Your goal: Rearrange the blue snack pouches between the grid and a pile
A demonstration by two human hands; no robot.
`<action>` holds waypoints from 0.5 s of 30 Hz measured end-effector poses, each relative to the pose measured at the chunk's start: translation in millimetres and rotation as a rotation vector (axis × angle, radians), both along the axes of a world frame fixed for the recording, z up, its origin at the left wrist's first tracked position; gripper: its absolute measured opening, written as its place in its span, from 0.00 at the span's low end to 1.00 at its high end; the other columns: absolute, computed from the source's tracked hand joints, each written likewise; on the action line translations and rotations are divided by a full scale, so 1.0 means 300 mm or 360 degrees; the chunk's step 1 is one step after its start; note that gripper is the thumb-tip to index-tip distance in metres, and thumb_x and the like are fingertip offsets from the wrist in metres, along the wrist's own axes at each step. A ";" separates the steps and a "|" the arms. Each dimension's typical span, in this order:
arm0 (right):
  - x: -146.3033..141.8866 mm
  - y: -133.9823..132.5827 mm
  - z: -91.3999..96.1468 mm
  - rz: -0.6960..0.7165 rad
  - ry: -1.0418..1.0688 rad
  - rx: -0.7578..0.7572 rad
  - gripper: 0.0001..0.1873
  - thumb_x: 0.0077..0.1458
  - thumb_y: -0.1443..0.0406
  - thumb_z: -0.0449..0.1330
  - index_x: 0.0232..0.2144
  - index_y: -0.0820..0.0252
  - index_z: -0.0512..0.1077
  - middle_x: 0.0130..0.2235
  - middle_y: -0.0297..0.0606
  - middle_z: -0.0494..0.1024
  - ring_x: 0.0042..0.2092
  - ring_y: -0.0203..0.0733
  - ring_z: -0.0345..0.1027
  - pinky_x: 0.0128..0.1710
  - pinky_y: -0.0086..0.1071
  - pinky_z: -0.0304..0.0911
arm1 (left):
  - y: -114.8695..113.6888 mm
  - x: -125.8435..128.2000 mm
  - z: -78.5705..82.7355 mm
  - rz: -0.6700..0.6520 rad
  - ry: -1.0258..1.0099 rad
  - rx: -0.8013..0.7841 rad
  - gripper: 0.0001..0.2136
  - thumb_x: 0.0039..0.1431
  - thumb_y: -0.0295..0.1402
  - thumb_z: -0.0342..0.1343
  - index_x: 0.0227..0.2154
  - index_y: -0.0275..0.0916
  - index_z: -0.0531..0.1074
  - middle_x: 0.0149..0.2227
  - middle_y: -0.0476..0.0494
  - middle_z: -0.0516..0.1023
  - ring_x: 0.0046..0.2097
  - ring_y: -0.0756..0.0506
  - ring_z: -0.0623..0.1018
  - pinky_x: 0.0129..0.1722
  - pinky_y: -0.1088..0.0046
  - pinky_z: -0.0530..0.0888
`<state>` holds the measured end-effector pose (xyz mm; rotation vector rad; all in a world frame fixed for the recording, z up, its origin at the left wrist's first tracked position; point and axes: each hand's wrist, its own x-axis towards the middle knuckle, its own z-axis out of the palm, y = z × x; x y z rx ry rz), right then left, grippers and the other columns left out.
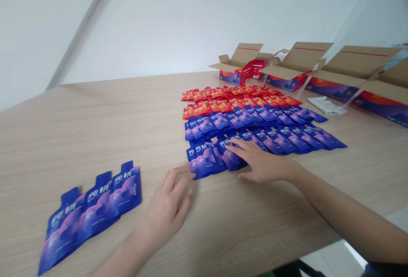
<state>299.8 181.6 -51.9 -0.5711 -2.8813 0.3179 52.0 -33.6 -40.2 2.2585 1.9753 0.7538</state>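
Observation:
My left hand (168, 207) lies flat on the wooden table (95, 128), fingers spread, its fingertips touching the corner of the nearest blue pouch (201, 160). My right hand (259, 162) rests open, palm down, with its fingers on the front row of blue pouches (229, 155). Behind them lie overlapping rows of blue pouches (264, 130) and, farther back, orange-red pouches (236, 98). Three blue pouches (91, 209) lie fanned out at the near left, apart from both hands.
Several open cardboard boxes (296, 66) with blue-and-orange printed sides stand along the far right of the table. A crumpled white wrapper (327, 106) lies in front of them. The table's near edge runs diagonally at the lower right.

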 end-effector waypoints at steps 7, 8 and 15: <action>-0.023 -0.016 0.004 0.0013 0.0113 0.0101 0.30 0.55 0.61 0.63 0.60 0.57 0.67 0.61 0.51 0.68 0.62 0.59 0.62 0.59 0.57 0.59 | 0.120 0.010 0.002 -0.0025 0.0134 -0.0029 0.20 0.65 0.30 0.46 0.59 0.38 0.64 0.61 0.32 0.62 0.62 0.36 0.66 0.59 0.49 0.69; -0.022 -0.015 0.005 0.0015 0.0114 0.0098 0.30 0.55 0.61 0.63 0.60 0.57 0.67 0.61 0.51 0.68 0.61 0.59 0.62 0.59 0.57 0.59 | 0.138 0.014 -0.007 -0.0041 0.0154 -0.0033 0.20 0.66 0.30 0.45 0.60 0.38 0.63 0.62 0.32 0.61 0.63 0.36 0.65 0.60 0.49 0.68; -0.017 -0.014 0.001 0.0009 0.0087 0.0118 0.31 0.55 0.61 0.63 0.61 0.55 0.65 0.62 0.50 0.66 0.61 0.58 0.62 0.59 0.57 0.59 | 0.165 0.027 -0.063 -0.0114 0.0282 -0.0172 0.23 0.68 0.31 0.45 0.65 0.41 0.58 0.67 0.34 0.58 0.68 0.34 0.58 0.63 0.46 0.64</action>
